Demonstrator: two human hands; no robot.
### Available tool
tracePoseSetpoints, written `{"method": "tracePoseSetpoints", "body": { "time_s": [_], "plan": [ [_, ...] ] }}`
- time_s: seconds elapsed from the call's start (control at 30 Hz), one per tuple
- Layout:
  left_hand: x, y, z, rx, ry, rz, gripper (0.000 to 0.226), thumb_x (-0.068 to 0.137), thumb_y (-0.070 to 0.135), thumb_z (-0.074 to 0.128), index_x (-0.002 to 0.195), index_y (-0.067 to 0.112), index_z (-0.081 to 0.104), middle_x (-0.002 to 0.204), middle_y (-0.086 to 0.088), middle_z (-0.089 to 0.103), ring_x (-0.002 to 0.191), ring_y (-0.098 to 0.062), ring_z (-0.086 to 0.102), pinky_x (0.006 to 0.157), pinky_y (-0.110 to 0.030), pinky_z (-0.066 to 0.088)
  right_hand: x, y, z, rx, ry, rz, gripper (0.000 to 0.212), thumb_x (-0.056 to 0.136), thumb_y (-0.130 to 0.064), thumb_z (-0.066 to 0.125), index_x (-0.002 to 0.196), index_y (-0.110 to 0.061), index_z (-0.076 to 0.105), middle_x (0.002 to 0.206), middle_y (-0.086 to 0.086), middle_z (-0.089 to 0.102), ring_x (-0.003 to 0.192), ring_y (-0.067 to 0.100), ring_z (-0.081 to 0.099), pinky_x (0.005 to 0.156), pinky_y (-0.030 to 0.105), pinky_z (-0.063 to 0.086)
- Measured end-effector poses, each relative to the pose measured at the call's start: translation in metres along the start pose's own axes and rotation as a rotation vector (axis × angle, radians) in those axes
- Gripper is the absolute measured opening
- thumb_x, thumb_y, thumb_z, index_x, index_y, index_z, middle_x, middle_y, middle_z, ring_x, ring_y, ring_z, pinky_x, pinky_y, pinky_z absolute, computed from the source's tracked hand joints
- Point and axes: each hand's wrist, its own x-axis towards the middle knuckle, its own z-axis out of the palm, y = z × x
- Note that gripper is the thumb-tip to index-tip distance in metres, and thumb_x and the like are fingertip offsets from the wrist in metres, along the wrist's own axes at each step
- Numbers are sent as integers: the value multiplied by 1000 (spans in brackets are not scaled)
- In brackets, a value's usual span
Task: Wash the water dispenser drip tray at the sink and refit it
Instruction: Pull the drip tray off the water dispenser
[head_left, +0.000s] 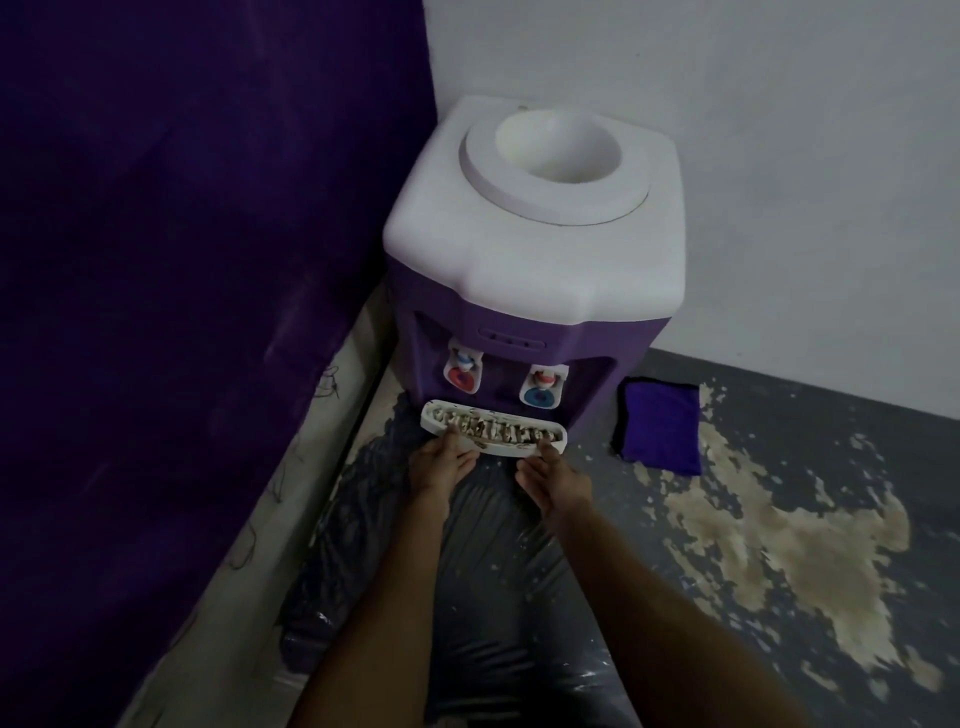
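A purple and white water dispenser stands on the floor in a corner, with no bottle in its top well. At its base sits the white drip tray, its slotted grille stained brown. My left hand grips the tray's front edge near its left end, thumb on top. My right hand holds the front edge near the right end, thumb on the rim. A red tap and a blue tap hang above the tray.
A folded purple cloth lies on the floor right of the dispenser. A dark plastic sheet covers the floor under my arms. A purple surface rises on the left. The grey floor has flaked patches.
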Motion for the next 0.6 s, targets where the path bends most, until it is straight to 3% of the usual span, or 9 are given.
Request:
{"method": "tracePoseSetpoints", "body": {
  "time_s": [0.17, 0.37, 0.5, 0.6],
  "plan": [
    [-14, -6, 2, 16, -7, 10, 41, 94, 29, 59, 115, -6, 59, 106, -23, 66, 89, -24, 69, 67, -21, 58, -12, 2, -16, 10, -41, -20, 26, 91, -22, 69, 103, 1, 65, 103, 20, 70, 98, 30, 70, 71, 33, 60],
    [-40, -8, 1, -47, 30, 44, 37, 92, 31, 62, 111, -1, 61, 108, -19, 67, 93, -24, 68, 80, -29, 55, -29, -1, -33, -3, -116, -51, 28, 92, -22, 68, 104, 3, 64, 102, 20, 70, 96, 29, 70, 67, 30, 63],
    [-64, -13, -3, -48, 13, 99, 48, 88, 38, 66, 118, 1, 59, 111, -17, 67, 95, -21, 69, 76, -26, 57, -38, -5, -49, -18, -165, -77, 31, 92, -21, 69, 106, 6, 62, 98, 20, 69, 91, 29, 70, 67, 31, 62],
    [-87, -23, -3, -67, 36, 131, 41, 90, 36, 64, 115, 4, 61, 108, -14, 67, 94, -19, 69, 72, -24, 56, -45, -7, -64, -70, -222, -90, 27, 93, -22, 67, 102, 3, 62, 97, 19, 68, 88, 29, 69, 70, 33, 60]
  ]
}}
